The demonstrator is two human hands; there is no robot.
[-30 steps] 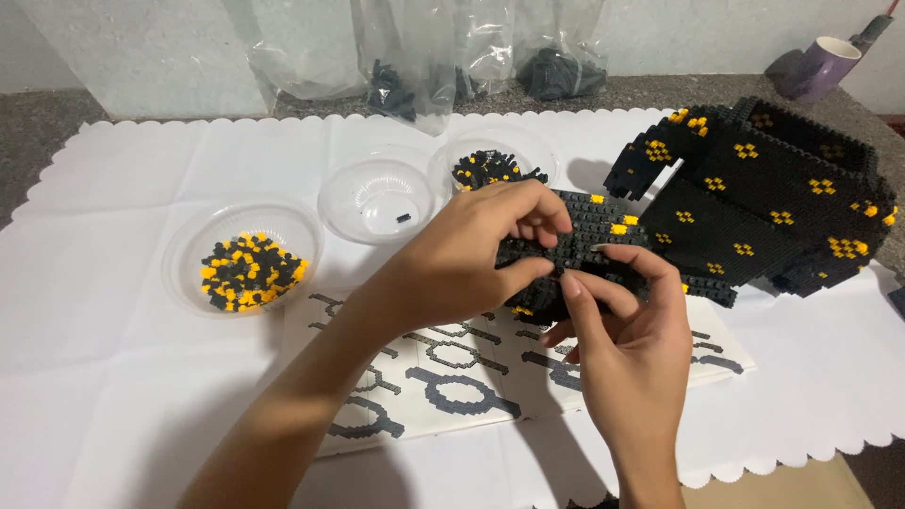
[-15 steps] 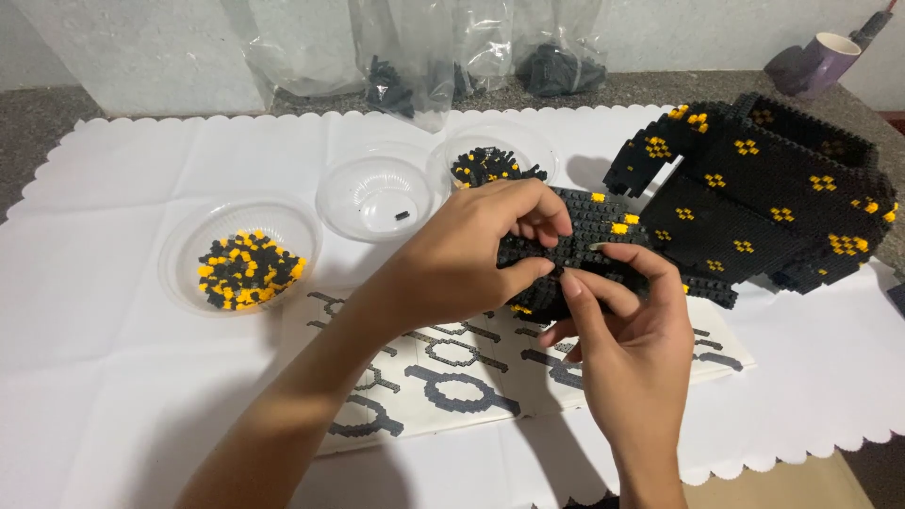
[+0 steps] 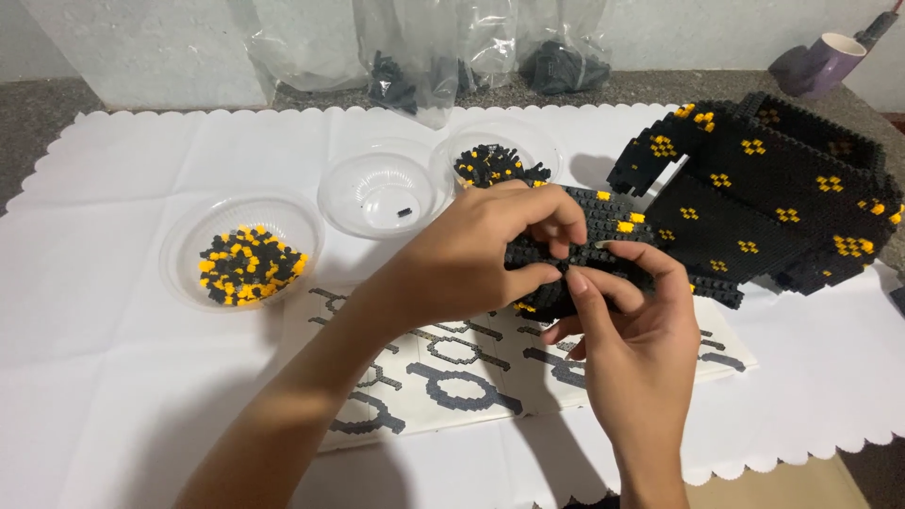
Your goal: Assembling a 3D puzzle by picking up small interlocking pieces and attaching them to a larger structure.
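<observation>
Left hand (image 3: pixel 471 259) clamps black brick panel (image 3: pixel 589 247) above instruction sheet (image 3: pixel 452 382). Right hand (image 3: pixel 632 330) pinches at panel's lower edge; piece hidden. Advice: brace panel firmly, align studs, press straight.

white scalloped table cover (image 3: pixel 141 396), grey wall (image 3: pixel 141 47)

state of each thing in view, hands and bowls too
left hand: grip closed on the black brick section
right hand: fingertips pinching the section's near edge
black brick section: held above the sheet
left bowl: holds black and yellow bricks
middle bowl: nearly empty, one dark piece
far bowl: heaped with bricks
large brick model: resting on the white mat
</observation>
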